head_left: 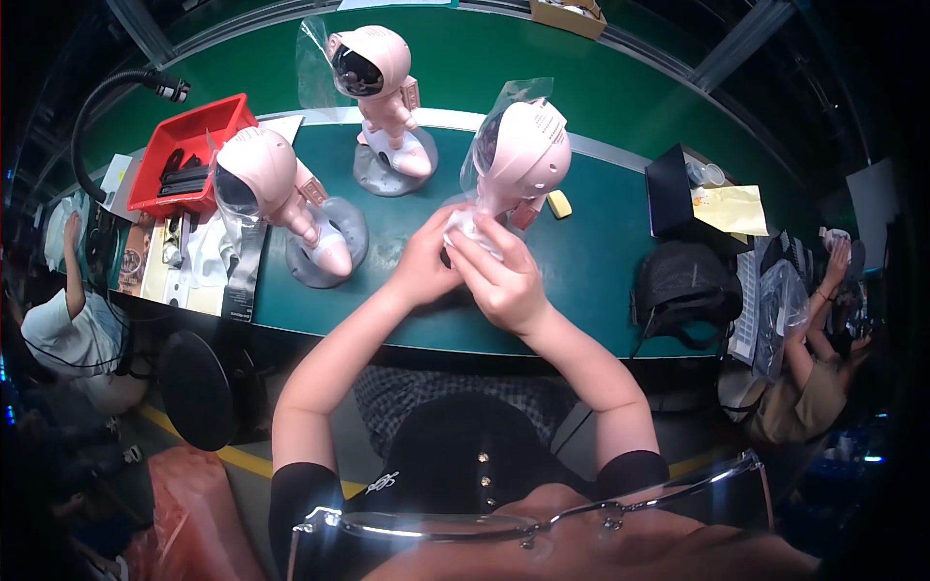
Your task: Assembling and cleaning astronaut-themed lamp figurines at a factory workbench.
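Note:
A pink astronaut figurine [524, 155] with a clear film over its dark visor stands in front of me, tilted a little. My left hand [429, 259] closes round its lower part, which the fingers mostly hide. With bent fingers, my right hand [506, 276] presses a crumpled white cloth [471, 232] against the same lower part. Two more such figurines are upright on grey moon-like bases: one figurine [386, 82] farther back, the other figurine [266, 179] to the left. A yellow block [559, 204] lies just right of the held figurine.
On the left, a red bin [147, 184] holds dark parts, with white cloths [208, 259] before it. A black bag [686, 290] and a dark box [668, 198] with yellow paper sit at the right of the green table [407, 324]. Other people work at both sides.

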Motion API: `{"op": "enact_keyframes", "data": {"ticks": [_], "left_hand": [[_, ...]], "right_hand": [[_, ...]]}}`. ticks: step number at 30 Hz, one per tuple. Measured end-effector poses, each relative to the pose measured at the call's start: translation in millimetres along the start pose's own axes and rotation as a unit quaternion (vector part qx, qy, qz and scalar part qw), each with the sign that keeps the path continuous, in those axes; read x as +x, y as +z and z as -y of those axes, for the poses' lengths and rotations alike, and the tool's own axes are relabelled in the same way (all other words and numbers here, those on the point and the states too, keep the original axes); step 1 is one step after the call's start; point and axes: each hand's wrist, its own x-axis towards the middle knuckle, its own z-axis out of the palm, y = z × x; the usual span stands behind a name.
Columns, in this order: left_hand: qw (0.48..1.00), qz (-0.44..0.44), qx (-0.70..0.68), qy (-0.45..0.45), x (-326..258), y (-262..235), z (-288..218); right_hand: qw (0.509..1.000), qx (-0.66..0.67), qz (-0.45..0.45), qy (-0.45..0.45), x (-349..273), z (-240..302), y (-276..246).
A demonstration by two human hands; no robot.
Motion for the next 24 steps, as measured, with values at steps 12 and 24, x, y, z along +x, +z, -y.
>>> {"op": "enact_keyframes", "data": {"ticks": [12,24], "left_hand": [[0.995,0.037,0.079,0.055,-4,-7,6],[0.952,-0.210,0.139,0.175,17,8,-29]], "right_hand": [[0.925,0.131,0.043,0.354,-50,-44,-59],[0.948,0.089,-0.162,0.259,-23,-30,-40]]}}
